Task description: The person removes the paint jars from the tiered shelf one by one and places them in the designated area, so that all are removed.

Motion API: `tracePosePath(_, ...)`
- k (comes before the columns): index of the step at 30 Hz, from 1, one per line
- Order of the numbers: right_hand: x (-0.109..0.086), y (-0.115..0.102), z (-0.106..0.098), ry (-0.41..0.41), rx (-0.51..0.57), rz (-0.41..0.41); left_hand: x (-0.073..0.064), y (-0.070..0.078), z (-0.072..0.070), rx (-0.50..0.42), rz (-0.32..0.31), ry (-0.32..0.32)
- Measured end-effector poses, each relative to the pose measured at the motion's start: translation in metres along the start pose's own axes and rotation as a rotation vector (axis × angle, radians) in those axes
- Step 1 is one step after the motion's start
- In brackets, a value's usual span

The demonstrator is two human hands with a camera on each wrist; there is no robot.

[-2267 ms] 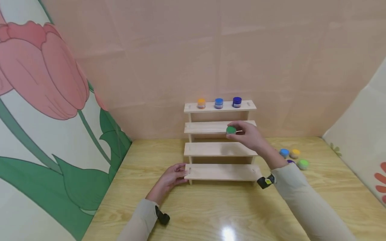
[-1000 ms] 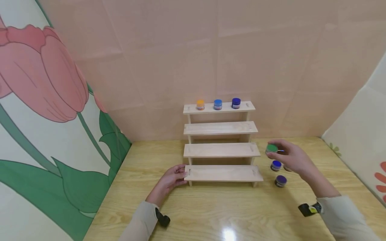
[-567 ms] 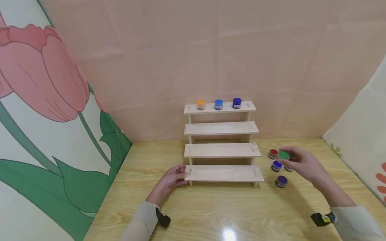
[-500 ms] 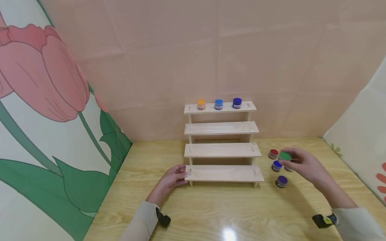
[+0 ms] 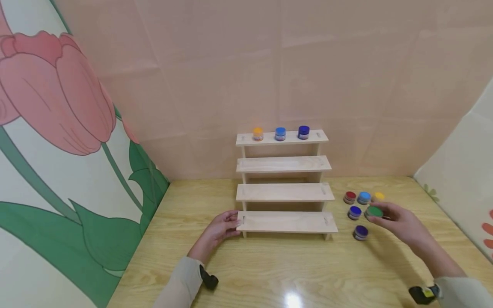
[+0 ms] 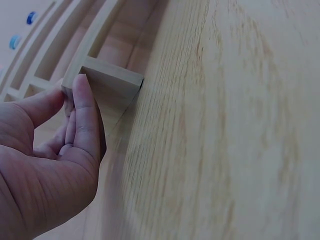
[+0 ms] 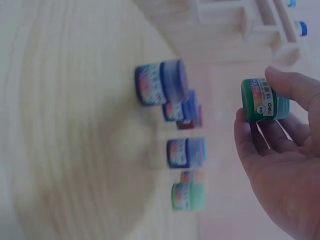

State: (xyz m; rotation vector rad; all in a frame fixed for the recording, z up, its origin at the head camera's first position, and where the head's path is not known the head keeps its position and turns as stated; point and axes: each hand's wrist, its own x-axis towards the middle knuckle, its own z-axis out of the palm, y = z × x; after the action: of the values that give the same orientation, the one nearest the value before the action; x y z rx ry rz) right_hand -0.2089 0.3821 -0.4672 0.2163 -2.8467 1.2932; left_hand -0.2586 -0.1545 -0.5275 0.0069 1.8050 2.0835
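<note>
Item, green paint-type jar [image 7: 265, 100]: squat cylinder, clear-walled, lid uppermost; pale wraparound label printed with brand lettering that appeared to read "deli", other characters too small to be read. Held above the tabletop, pinched between thumb and fingers of the right hand [image 5: 400, 220], which was closed only to the jar's width.

Items, neighbouring jars, same form, set on the table just beside and beneath the right hand: dark purple jar [image 5: 360, 233], blue jar [image 5: 354, 213], red jar [image 5: 350, 197], light blue jar [image 5: 364, 197], yellow jar [image 5: 379, 196]. A light green jar [image 7: 188, 196] and a blue-purple jar [image 7: 185, 152] were shown in the right wrist view; labels there were blurred.

Item, four-tier stand [image 5: 285, 192]: pale, smooth, flat wooden boards, stepped, slotted near the ends. The left end of its lowest board was gripped between thumb and fingers of the left hand [image 5: 219, 226], well apart from the green jar.

Items, top tier, spaced in a row: orange jar [image 5: 258, 134], sky-blue jar [image 5: 280, 134], navy jar [image 5: 303, 132]; labels illegible at that size.

Surroundings: table [image 5: 239, 273], glossy, yellowish wood-grain; backdrop [image 5: 285, 64], pinkish, creased; side panel [image 5: 57, 90], printed with tulips.
</note>
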Motion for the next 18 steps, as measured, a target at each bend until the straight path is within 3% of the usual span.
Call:
tracePosePath(7, -0.006, 0.022, -0.003, -0.008, -0.007, 0.025, -0.002, -0.001, 0.0, 0.0, 0.002, 0.007)
tracePosePath(18, -0.012, 0.036, -0.003, -0.052, -0.035, 0.102, -0.002, 0.001, 0.001, 0.001, -0.003, 0.011)
